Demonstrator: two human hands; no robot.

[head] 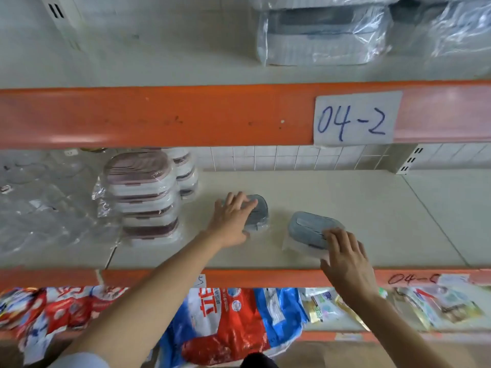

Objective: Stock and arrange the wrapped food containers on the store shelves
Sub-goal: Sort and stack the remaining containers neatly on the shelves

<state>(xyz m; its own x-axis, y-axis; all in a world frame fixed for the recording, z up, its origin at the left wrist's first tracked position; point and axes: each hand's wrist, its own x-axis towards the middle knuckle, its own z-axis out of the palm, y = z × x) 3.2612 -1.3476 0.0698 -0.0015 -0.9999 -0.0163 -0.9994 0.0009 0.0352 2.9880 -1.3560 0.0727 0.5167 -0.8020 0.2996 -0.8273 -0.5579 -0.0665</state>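
Note:
Two wrapped grey-blue lidded containers lie on the middle shelf (pixel 372 221). My left hand (pixel 230 220) rests flat on top of the left container (pixel 259 212), fingers spread over its lid. The right container (pixel 308 229) sits a little nearer the shelf's front edge; my right hand (pixel 345 257) lies on its near end with straight fingers touching the lid and the plastic wrap. The two containers stand apart, not touching.
A stack of wrapped pink-lidded containers (pixel 144 197) stands at the left, clear plastic goods (pixel 39 208) beyond it. The orange beam (pixel 186 115) with a label "04-2" (pixel 354 119) hangs overhead. Wrapped grey boxes (pixel 318 35) sit on the upper shelf. Detergent bags (pixel 225 328) fill the lower shelf.

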